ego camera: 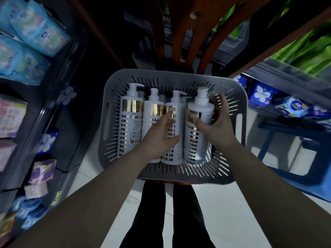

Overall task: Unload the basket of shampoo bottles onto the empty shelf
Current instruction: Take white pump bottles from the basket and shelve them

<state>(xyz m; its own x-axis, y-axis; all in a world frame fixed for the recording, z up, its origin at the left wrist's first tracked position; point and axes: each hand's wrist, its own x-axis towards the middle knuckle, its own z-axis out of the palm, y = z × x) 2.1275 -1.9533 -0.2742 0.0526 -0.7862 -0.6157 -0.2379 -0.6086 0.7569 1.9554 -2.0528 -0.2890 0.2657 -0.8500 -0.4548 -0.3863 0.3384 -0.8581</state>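
A grey slotted basket (114,111) sits in front of me on a wooden chair. Several white pump shampoo bottles with gold bands lie side by side in it. My right hand (217,126) grips the rightmost bottle (198,140), thumb on its front and fingers round its right side. My left hand (161,138) reaches over the neighbouring bottle (174,108), fingers spread and relaxed, touching its label. The leftmost bottle (129,120) and the second one (153,111) lie untouched.
Dark shelves (44,111) on the left carry blue, pink and purple packets. On the right, shelves hold green and blue packets, with a blue stool (286,140) below. The brown chair back (186,33) rises behind the basket. My legs stand on white floor tiles.
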